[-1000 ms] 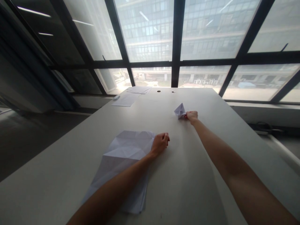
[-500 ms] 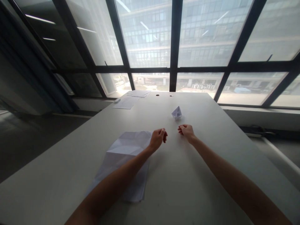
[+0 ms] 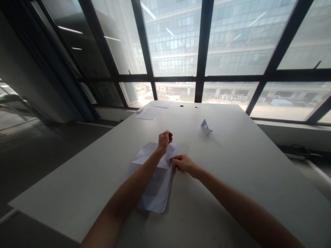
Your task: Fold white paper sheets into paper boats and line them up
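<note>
A small stack of creased white paper sheets [image 3: 155, 181] lies on the table in front of me, partly covered by my left forearm. My right hand [image 3: 182, 162] is at the stack's right edge, with thumb and fingers closed on the edge of a sheet. Over the far end of the stack, my left hand [image 3: 165, 138] is curled closed, and nothing shows in its fingers. Farther off to the right, a small folded paper shape [image 3: 206, 128] with pointed tips rests on the table, apart from both hands.
The white table [image 3: 219, 193] reaches to the large windows. At its far left end lie flat white sheets [image 3: 148, 113] and a small pale object [image 3: 139, 111]. Two small holes are near the far edge. A dark curtain [image 3: 59, 72] hangs on the left.
My right hand has moved left and nearer, from beside the folded paper to the stack's edge. My left hand has shifted over the stack's far end. The folded paper shape now stands turned and tilted.
</note>
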A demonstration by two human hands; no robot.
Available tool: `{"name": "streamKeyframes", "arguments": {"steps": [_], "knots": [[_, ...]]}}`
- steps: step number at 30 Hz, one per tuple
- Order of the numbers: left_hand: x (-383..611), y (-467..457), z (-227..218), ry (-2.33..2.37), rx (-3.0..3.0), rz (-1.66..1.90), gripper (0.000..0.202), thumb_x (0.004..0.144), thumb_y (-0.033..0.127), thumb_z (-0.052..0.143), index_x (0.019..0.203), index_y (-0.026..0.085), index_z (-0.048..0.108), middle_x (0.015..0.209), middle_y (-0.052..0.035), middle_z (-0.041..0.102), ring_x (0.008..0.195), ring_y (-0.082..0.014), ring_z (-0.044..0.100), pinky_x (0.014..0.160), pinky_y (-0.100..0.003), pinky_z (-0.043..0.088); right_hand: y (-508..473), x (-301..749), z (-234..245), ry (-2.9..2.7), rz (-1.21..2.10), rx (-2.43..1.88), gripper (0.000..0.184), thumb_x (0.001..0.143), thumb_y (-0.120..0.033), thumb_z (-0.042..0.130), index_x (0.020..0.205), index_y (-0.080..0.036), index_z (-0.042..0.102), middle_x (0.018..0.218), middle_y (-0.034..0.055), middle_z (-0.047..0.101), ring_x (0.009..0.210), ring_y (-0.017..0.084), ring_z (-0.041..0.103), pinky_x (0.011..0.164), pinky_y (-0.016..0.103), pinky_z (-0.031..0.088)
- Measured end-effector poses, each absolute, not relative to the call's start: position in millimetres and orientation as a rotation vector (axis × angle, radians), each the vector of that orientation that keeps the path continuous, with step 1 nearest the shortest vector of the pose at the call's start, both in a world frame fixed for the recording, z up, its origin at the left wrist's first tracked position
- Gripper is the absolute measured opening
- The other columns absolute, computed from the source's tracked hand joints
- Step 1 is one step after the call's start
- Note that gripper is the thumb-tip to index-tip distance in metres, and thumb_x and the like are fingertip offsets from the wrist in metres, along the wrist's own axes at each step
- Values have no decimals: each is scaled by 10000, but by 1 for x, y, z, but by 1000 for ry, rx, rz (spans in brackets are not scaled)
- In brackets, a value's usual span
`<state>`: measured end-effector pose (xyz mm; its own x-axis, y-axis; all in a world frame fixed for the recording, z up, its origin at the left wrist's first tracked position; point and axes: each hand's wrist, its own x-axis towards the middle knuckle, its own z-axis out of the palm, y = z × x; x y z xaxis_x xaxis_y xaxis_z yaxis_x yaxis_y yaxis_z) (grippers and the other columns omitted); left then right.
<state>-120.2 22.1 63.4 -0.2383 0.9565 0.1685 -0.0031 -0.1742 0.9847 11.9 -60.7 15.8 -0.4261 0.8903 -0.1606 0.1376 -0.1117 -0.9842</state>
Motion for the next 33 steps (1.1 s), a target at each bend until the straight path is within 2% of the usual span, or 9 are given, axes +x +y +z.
{"name": "streamKeyframes", "arguments": {"steps": [5, 10, 14, 17, 19, 22, 28, 31, 33], "knots": [[-127, 15, 101, 1166, 1274, 1635, 352, 864, 426, 470, 660, 155, 567, 512, 17, 527, 389, -73, 447, 380, -185, 269, -66, 11, 27, -1456, 1402, -1042, 236, 743, -273, 621, 877, -144, 767, 613, 9, 656, 531, 94, 516, 531, 210, 402], [-123, -4, 134, 1107, 1502, 1762, 400, 925, 419, 431, 671, 153, 589, 503, 10, 526, 402, -76, 447, 395, -177, 288, -66, 46, 38, -1239, 1170, -1010, 271, 743, -388, 653, 749, -133, 744, 593, 12, 623, 548, 109, 495, 527, 226, 369], [-97, -15, 105, 1269, 1813, 1621, 381, 959, 345, 372, 719, 167, 609, 563, -4, 569, 526, -117, 535, 549, -213, 428, -68, 104, 28, -1088, 1045, -1170, 293, 714, -417, 670, 745, -132, 730, 614, 9, 630, 551, 119, 497, 512, 228, 361], [-73, -20, 61, 1341, 2087, 1325, 265, 949, 284, 400, 950, 183, 645, 864, -57, 678, 803, -175, 627, 769, -290, 488, -78, 152, 15, -1068, 939, -1334, 293, 702, -421, 655, 724, -136, 721, 630, 18, 649, 556, 134, 520, 504, 232, 364], [-62, -21, 34, 1294, 2264, 1171, 274, 946, 273, 421, 1103, 184, 627, 1101, -96, 655, 1046, -216, 592, 955, -361, 442, -87, 182, 7, -1112, 841, -1439, 291, 700, -421, 646, 713, -138, 715, 656, 36, 670, 584, 154, 558, 530, 244, 399], [-56, -22, 9, 1243, 2453, 941, 355, 975, 316, 399, 1288, 225, 540, 1310, -84, 567, 1238, -228, 495, 1077, -418, 353, -99, 218, 1, -1204, 680, -1479, 250, 668, -380, 658, 736, -143, 703, 721, 64, 701, 660, 182, 615, 616, 270, 461], [-62, -27, -12, 1358, 2639, 606, 416, 999, 374, 341, 1381, 252, 454, 1476, -77, 420, 1407, -270, 298, 1134, -531, 253, -106, 260, -5, -1374, 528, -1544, 250, 691, -360, 617, 797, -142, 676, 726, 63, 688, 643, 186, 618, 623, 296, 482], [-64, -25, -8, 1289, 2675, 518, 433, 984, 396, 375, 1381, 246, 461, 1468, -84, 426, 1396, -280, 319, 1134, -520, 267, -106, 268, -11, -1413, 497, -1556, 253, 719, -324, 599, 883, -144, 667, 782, 57, 683, 660, 176, 621, 657, 294, 493], [-60, -19, 5, 1304, 2640, 545, 433, 967, 371, 410, 1348, 185, 498, 1418, -126, 470, 1344, -277, 398, 1109, -469, 336, -107, 268, -13, -1434, 471, -1592, 277, 737, -297, 591, 962, -150, 655, 819, 50, 674, 657, 169, 618, 669, 293, 501]]}}
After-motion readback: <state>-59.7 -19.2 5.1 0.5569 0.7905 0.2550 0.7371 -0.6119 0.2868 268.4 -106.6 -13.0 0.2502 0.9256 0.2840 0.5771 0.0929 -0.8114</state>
